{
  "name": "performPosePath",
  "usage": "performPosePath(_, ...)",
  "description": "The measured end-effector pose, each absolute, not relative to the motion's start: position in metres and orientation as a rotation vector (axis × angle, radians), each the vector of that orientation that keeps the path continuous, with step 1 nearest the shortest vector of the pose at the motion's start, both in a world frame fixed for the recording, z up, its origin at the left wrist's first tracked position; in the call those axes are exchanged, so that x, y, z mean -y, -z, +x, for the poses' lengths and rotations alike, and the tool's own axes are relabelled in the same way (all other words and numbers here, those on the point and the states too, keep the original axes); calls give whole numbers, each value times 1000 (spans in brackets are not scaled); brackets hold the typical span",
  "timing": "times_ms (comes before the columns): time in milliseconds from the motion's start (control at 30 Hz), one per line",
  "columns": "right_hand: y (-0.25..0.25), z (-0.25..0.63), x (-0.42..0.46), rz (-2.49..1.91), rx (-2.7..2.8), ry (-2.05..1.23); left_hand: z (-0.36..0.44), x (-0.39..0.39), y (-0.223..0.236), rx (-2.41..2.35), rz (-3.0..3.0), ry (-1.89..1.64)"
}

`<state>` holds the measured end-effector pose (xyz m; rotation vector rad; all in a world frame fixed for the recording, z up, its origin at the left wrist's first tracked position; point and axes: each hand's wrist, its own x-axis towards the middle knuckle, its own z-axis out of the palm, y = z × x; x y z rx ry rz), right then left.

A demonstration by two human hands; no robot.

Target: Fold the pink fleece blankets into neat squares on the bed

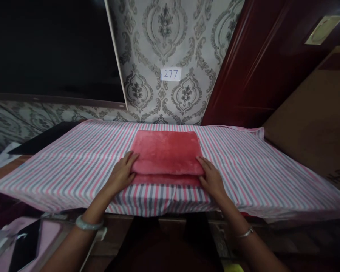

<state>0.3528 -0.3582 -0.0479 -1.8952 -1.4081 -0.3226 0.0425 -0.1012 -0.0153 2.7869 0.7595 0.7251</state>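
A red plush towel (167, 151) lies folded in layers on a striped cloth (79, 158). Its upper layer ends a little short of the lower one along the near side. At the towel's left edge my left hand (121, 172) grips the near corner, fingers on top and thumb at the front fold. My right hand (212, 175) holds the right near corner in much the same way. How far the thumbs reach under the upper layer is hidden.
A television (51, 49) hangs at the back left. To the right stand a dark red door (249, 64) and a cardboard box (314, 124). A phone (25, 245) lies at the lower left. A paper label (170, 74) is on the wall.
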Motion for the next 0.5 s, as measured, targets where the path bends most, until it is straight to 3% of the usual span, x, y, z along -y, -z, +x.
performPosePath(233, 31, 343, 364, -1768, 1364, 453, 40, 102, -2, -751, 2858, -906)
performPosePath(500, 84, 340, 374, -1774, 1420, 385, 27, 113, 32, -728, 2882, -783)
